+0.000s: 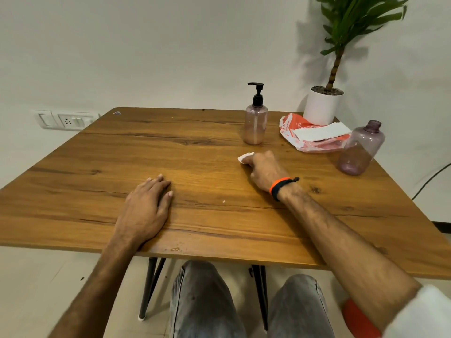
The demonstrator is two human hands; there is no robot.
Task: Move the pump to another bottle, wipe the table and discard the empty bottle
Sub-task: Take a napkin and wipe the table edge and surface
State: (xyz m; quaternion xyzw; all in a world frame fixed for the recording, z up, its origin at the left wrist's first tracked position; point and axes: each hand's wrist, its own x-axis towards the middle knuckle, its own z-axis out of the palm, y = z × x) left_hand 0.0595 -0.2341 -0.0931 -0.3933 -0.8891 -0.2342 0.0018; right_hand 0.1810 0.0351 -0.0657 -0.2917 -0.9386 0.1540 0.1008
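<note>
Head view shows the right hand (pixel 264 170) curled over a small white wipe (pixel 244 158), fingers bunched and pressing it onto the table (pixel 97 154) near the middle. Only a corner of the wipe shows past the knuckles, so I cannot tell how it is folded. That grip suits rubbing the surface, which looks like the wiping step of the task. The left hand (pixel 146 206) lies flat on the wood close to the near edge, fingers straight and together, holding nothing; it probably steadies the table or the body.

Beyond the wipe stands the bottle (pixel 255 125) already carrying the black pump (pixel 256 93), upright, with a little liquid at its base. Well to the right, near the table's edge, the empty bottle (pixel 358 150) stands open-necked, not yet discarded. Between the two lies an orange-and-white bag (pixel 291 123) with a white sheet (pixel 322 133) on top, and behind it a potted plant (pixel 323 103) in the corner. These crowd the far right, so wiping there would mean working around them. A few drops sit by the near edge.
</note>
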